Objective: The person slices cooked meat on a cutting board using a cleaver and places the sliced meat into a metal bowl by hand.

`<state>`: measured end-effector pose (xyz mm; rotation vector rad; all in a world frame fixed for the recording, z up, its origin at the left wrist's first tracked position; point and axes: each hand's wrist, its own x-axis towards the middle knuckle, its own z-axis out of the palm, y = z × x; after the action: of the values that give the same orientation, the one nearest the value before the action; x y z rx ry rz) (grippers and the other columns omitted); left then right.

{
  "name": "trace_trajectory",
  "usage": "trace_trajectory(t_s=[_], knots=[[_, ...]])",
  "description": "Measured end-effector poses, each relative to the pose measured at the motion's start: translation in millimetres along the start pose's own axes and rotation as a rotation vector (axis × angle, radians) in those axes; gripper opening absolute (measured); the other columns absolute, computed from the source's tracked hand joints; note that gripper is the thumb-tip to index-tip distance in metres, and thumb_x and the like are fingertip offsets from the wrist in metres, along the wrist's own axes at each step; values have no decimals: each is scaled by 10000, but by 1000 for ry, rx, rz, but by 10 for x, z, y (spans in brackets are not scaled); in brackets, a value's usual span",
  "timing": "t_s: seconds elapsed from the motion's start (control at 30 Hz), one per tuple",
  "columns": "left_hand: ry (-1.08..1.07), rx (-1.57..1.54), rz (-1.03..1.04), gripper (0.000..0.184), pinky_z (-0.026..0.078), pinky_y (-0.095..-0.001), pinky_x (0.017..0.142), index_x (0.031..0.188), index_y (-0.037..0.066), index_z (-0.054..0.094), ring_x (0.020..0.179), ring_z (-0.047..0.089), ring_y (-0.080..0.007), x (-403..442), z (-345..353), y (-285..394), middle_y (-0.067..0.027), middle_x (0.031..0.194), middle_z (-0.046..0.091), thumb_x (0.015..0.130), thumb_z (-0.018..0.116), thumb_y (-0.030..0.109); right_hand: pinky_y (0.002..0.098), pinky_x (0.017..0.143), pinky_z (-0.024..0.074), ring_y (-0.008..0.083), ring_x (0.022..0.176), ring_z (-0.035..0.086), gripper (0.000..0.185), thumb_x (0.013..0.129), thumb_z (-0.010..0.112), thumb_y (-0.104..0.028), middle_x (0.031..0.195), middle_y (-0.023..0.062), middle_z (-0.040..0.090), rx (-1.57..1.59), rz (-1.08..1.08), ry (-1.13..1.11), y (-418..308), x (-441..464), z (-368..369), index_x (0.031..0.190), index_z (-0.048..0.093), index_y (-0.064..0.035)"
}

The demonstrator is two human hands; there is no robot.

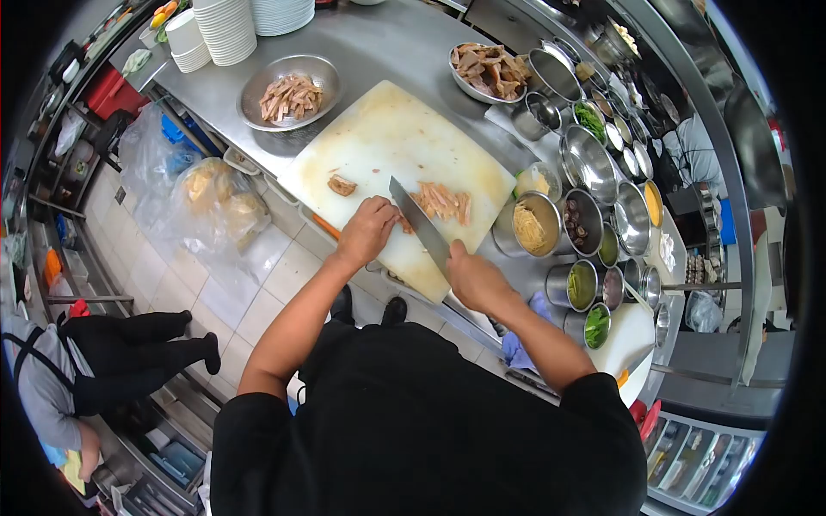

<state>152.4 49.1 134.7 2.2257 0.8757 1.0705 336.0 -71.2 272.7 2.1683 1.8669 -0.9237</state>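
On a worn white cutting board (387, 120), my right hand (478, 277) grips the handle of a large knife (423, 225). The blade lies diagonally across the board. Just left of the blade, my left hand (367, 230) presses down with curled fingers on a piece of meat (404, 223), mostly hidden beneath them. Sliced meat strips (444, 202) lie to the right of the blade. A small browned meat chunk (342, 185) sits apart, above my left hand. Beyond the board's upper left edge, a steel bowl (254, 93) contains more cut strips (291, 97).
A bowl of larger meat pieces (489, 70) stands at the back right. Several steel containers, one with yellow shreds (528, 229), crowd the right side. Stacked white bowls (225, 33) stand at the back left. Another person (112, 361) is at the lower left.
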Motion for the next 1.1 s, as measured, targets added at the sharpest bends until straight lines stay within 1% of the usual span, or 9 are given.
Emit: trace_trajectory(t_s=[0.17, 0.3, 0.4, 0.6, 0.8, 0.87, 1.0, 1.07, 1.1], knots=[[-22, -35, 37, 126, 510, -398, 835, 976, 18, 657, 961, 608, -337, 24, 10, -42, -141, 1000, 620, 856, 679, -13, 580, 805, 503, 523, 894, 667, 198, 931, 404, -25, 927, 386, 652, -31, -46, -44, -108, -128, -286, 1093, 444, 80], [-40, -37, 25, 128, 513, -398, 834, 974, 16, 656, 955, 613, -337, 23, -18, -53, -142, 990, 625, 853, 678, -19, 586, 808, 497, 529, 905, 657, 196, 930, 406, -25, 933, 389, 647, -7, -31, -58, -84, 81, -48, 1092, 447, 75], [-35, -48, 36, 125, 515, -398, 829, 982, 10, 658, 950, 618, -338, 18, -24, -53, -145, 986, 630, 862, 668, -23, 585, 812, 493, 528, 902, 654, 197, 954, 417, -56, 920, 387, 645, 30, 8, -47, -79, 50, -79, 1095, 448, 78], [-40, -45, 32, 135, 516, -403, 816, 996, 4, 651, 949, 618, -344, 14, -20, -75, -146, 991, 635, 866, 656, -33, 590, 821, 485, 535, 889, 650, 276, 1033, 407, -180, 927, 389, 645, -4, -55, -83, -80, -58, -290, 1106, 449, 82], [-48, -90, 20, 120, 511, -402, 816, 1000, -1, 640, 932, 613, -347, -4, -45, -65, -155, 973, 625, 882, 641, -24, 608, 796, 474, 559, 838, 633, 278, 1033, 423, -200, 871, 383, 642, 90, -52, -17, 26, 149, 116, 1110, 438, 67], [-61, -109, 53, 119, 509, -398, 803, 1000, -3, 628, 922, 613, -348, 8, -76, -88, -159, 966, 622, 885, 632, -30, 619, 792, 457, 570, 829, 616, 284, 1031, 450, -228, 860, 389, 633, 171, -65, 83, 182, 176, 186, 1098, 423, 47], [-13, -155, -66, 130, 505, -387, 804, 998, -2, 618, 924, 617, -336, 46, -282, -102, -164, 974, 623, 872, 624, -38, 624, 783, 444, 573, 830, 603, 288, 1029, 472, -249, 860, 395, 624, 251, -108, 166, 264, 54, 228, 1084, 418, 28], [182, -31, -156, 178, 498, -393, 866, 1025, -2, 628, 981, 607, -330, 110, -494, -188, -163, 1015, 634, 848, 637, -19, 622, 779, 438, 573, 846, 595, 285, 1028, 480, -248, 867, 397, 619, 306, -97, 147, 232, -13, 206, 1077, 421, 26], [174, -25, -149, 178, 498, -393, 866, 1025, -2, 628, 981, 607, -330, 170, -611, -212, -163, 1015, 634, 848, 637, -19, 622, 779, 438, 573, 846, 595, 285, 1028, 480, -248, 867, 397, 619, 317, -97, 153, 189, -41, 170, 1077, 421, 26]])
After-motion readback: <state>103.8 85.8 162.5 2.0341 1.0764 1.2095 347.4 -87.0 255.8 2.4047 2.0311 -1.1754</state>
